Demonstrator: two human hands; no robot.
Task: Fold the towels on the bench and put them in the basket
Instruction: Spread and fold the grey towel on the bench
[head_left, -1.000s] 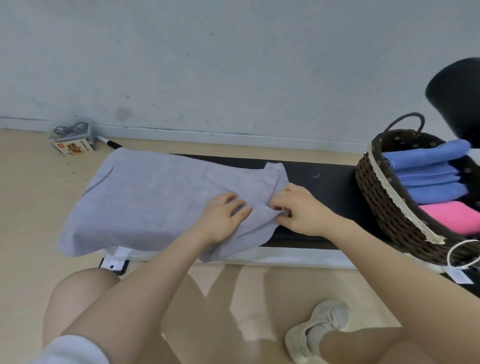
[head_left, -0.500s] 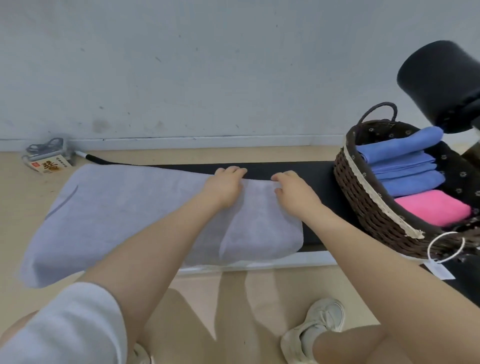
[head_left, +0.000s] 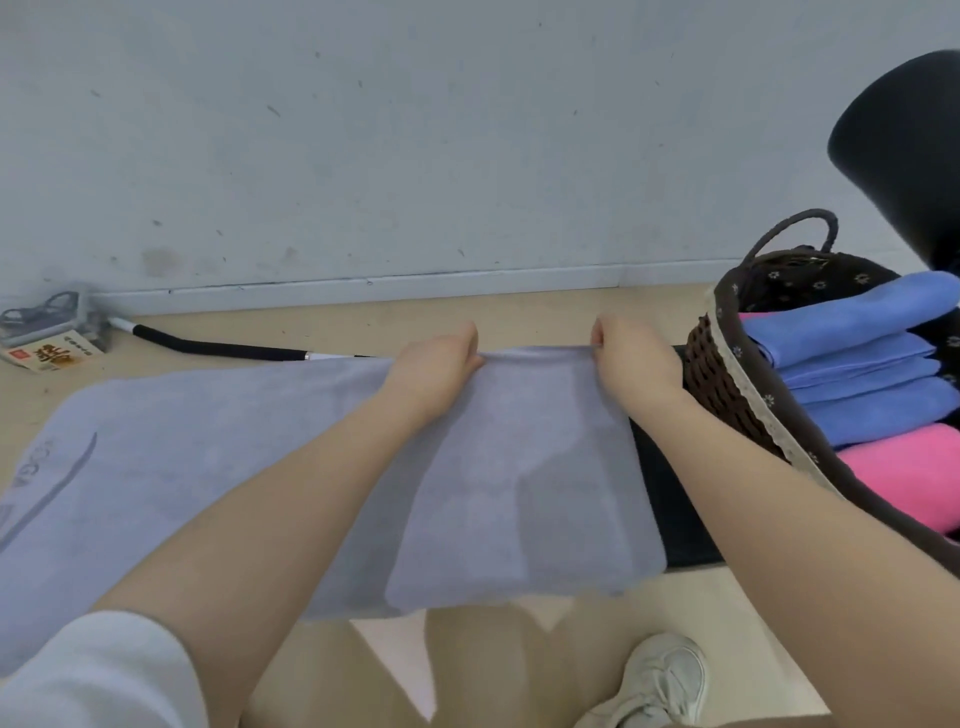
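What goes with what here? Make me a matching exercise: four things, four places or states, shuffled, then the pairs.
Things:
1. grey towel
2. blue towels
3. pink towel
4. small box

Places or states:
A. on the floor by the wall
B. spread on the bench, far edge held by both hands
C. stacked in the basket
D. in the basket, nearest the person

Pairs: 1-B, 2-C, 3-D, 4-A

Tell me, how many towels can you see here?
5, perhaps more. One grey towel lies spread on the bench, both hands pinching its far edge. Three blue towels and one pink towel sit folded in the basket; others may be hidden beneath them.
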